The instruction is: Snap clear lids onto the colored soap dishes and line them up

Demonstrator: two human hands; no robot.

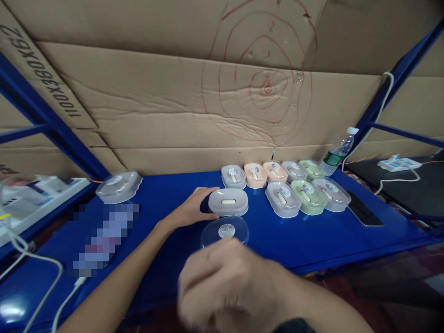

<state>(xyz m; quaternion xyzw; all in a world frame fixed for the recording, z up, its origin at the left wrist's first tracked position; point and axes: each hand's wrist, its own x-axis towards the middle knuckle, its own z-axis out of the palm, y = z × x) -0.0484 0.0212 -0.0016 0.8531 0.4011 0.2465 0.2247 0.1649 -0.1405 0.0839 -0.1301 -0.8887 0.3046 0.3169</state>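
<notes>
A grey oval box (228, 202) without its clear cover sits in the middle of the blue table. My left hand (194, 206) grips its left end between thumb and fingers. Just in front of that box is a clear lid (211, 232) with a round white sticker. My right hand (231, 282) is close to the camera, fingers curled, overlapping the lid's near edge. Whatever its fingers hold, if anything, is hidden behind the hand.
Several covered grey, peach and green boxes (307, 196) stand at the back right, beside a bottle (335, 157) and a dark phone (365, 210). Another covered box (120, 186) is at the back left. Cables and a blurred-out device lie left on the blue table (166, 185).
</notes>
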